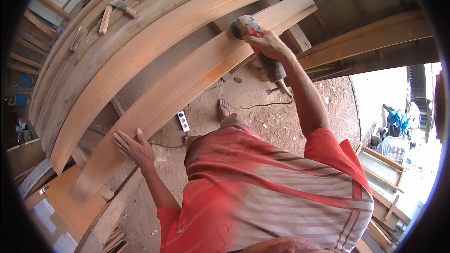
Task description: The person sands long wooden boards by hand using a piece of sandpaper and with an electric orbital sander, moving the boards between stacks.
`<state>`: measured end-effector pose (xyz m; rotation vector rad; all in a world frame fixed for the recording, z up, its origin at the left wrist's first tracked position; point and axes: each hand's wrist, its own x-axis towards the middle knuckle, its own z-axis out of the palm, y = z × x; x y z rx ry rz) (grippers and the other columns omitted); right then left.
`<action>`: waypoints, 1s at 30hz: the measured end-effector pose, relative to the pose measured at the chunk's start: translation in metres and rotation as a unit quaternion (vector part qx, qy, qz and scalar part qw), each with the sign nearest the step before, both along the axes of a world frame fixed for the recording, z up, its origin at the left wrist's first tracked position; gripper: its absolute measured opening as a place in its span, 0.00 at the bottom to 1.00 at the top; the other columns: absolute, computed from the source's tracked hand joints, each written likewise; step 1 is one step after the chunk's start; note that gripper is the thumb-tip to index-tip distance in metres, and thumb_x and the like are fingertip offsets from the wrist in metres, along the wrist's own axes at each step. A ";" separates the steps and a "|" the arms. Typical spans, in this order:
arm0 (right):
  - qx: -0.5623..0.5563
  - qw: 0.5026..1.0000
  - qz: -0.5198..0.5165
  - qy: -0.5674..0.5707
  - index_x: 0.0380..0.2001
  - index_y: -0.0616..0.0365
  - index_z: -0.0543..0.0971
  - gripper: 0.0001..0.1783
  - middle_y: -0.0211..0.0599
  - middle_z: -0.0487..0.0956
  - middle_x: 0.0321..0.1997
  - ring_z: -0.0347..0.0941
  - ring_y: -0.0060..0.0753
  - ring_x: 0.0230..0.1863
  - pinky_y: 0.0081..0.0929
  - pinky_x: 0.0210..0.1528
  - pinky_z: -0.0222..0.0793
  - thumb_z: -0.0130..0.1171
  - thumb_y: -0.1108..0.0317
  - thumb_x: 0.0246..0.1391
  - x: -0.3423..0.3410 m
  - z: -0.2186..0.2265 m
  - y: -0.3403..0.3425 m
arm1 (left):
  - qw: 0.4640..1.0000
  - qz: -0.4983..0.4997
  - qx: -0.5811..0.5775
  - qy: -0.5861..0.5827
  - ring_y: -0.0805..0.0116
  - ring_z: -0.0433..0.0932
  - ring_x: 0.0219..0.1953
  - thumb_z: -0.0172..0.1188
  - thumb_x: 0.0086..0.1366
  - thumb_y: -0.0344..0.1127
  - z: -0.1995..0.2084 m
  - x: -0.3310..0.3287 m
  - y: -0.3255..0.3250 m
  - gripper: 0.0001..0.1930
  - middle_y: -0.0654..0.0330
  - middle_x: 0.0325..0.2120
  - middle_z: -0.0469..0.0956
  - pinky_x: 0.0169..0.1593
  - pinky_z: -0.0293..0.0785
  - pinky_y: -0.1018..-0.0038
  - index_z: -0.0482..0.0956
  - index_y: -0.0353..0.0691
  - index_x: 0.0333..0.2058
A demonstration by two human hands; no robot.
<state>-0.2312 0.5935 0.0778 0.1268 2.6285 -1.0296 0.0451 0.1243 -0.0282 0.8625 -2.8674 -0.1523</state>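
My right hand (266,43) grips a handheld power sander (244,26), its disc pressed on the upper part of a long moulded wooden plank (187,82) that runs from lower left to upper right. My left hand (132,146) lies flat, fingers spread, on the lower part of the same plank. The sander's cord (262,104) trails down to the dirt floor. My red striped shirt fills the lower middle of the view.
More long planks (126,42) lie side by side beyond the one under my hands. A hammer (123,6) and small wood blocks rest on them. A white power strip (183,121) and my sandalled foot (224,108) are on the dirt floor. Wooden frames (382,168) lean at right.
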 end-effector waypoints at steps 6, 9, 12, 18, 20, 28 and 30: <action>0.023 0.993 -0.114 0.023 0.43 0.63 0.84 0.38 0.43 0.82 0.35 0.78 0.33 0.41 0.32 0.47 0.72 0.68 0.36 0.44 -0.104 -0.025 0.202 | 0.997 -0.075 -0.006 -0.003 0.36 0.45 0.74 0.47 0.72 0.61 0.008 -0.059 0.092 0.44 0.37 0.73 0.45 0.74 0.40 0.44 0.48 0.33 0.72; -0.026 0.988 -0.150 0.029 0.45 0.64 0.82 0.38 0.38 0.81 0.39 0.76 0.30 0.43 0.29 0.48 0.71 0.71 0.39 0.44 -0.146 -0.023 0.273 | 0.996 -0.080 -0.036 -0.020 0.36 0.45 0.74 0.47 0.72 0.62 0.005 -0.069 0.113 0.43 0.37 0.73 0.44 0.74 0.39 0.43 0.48 0.37 0.73; -0.060 0.975 -0.191 0.095 0.36 0.61 0.85 0.32 0.30 0.80 0.33 0.75 0.25 0.33 0.25 0.40 0.70 0.72 0.39 0.44 -0.184 -0.033 0.317 | 0.996 -0.074 -0.042 -0.025 0.35 0.44 0.74 0.48 0.72 0.60 0.000 -0.070 0.112 0.43 0.37 0.73 0.43 0.74 0.38 0.43 0.47 0.39 0.74; -0.047 0.972 -0.228 0.019 0.38 0.60 0.84 0.35 0.32 0.80 0.32 0.75 0.26 0.31 0.26 0.36 0.70 0.73 0.37 0.43 -0.240 -0.021 0.369 | 0.995 -0.070 -0.025 -0.064 0.34 0.41 0.74 0.48 0.73 0.58 0.012 -0.075 0.119 0.41 0.37 0.73 0.41 0.73 0.36 0.43 0.46 0.40 0.74; -0.020 0.979 -0.200 0.025 0.38 0.61 0.85 0.36 0.32 0.80 0.33 0.75 0.26 0.31 0.27 0.36 0.70 0.72 0.35 0.42 -0.241 -0.031 0.378 | 0.995 -0.069 0.001 -0.072 0.34 0.39 0.74 0.44 0.73 0.60 0.013 -0.081 0.122 0.42 0.37 0.74 0.38 0.74 0.34 0.42 0.44 0.39 0.74; -0.030 0.981 -0.180 0.061 0.39 0.63 0.85 0.37 0.33 0.81 0.34 0.76 0.26 0.35 0.27 0.38 0.70 0.71 0.36 0.43 -0.228 -0.013 0.359 | 0.995 -0.089 -0.029 -0.044 0.32 0.37 0.74 0.42 0.74 0.61 0.000 -0.077 0.113 0.42 0.36 0.73 0.38 0.73 0.33 0.40 0.45 0.39 0.74; -0.001 0.991 -0.117 0.072 0.38 0.61 0.85 0.32 0.31 0.81 0.33 0.75 0.22 0.33 0.24 0.37 0.71 0.72 0.40 0.47 -0.221 -0.026 0.352 | 0.995 -0.088 -0.031 -0.047 0.32 0.38 0.74 0.42 0.74 0.61 -0.003 -0.072 0.116 0.41 0.36 0.73 0.38 0.72 0.34 0.40 0.44 0.39 0.74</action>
